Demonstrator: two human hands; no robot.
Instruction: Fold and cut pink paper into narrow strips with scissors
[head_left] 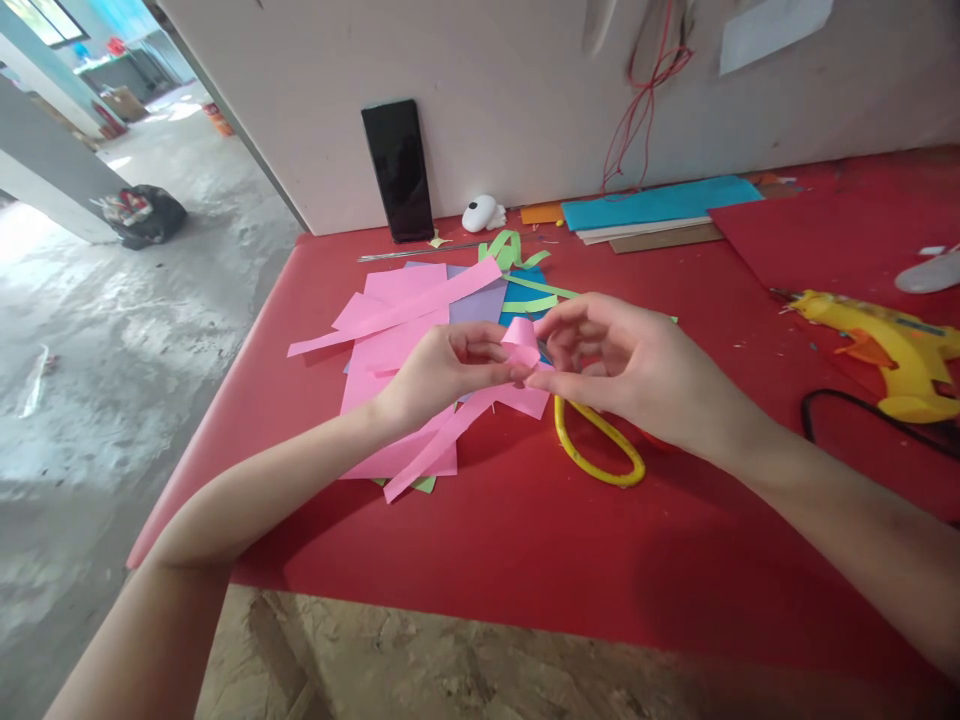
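Note:
Between my fingertips, above the sheets, is a pink paper strip [523, 341] bent into a curl. My left hand [442, 375] pinches it from the left side. From the right, my right hand [619, 360] holds it with thumb and fingers curved around. Below them lie pink paper sheets [401, 370] with loose pink strips [442, 440], a purple sheet [478, 297] and green strips [525, 290]. Scissors with a yellow handle [600, 450] rest beneath my right hand, their blades mostly hidden.
A dark phone [399, 170] leans on the white wall beside a small white object [484, 213]. Blue card [664, 203] lies at the back of the red table [495, 570]. To the right are a yellow glue gun [885, 345] and its black cord [825, 395]. Red string [637, 110] hangs down the wall.

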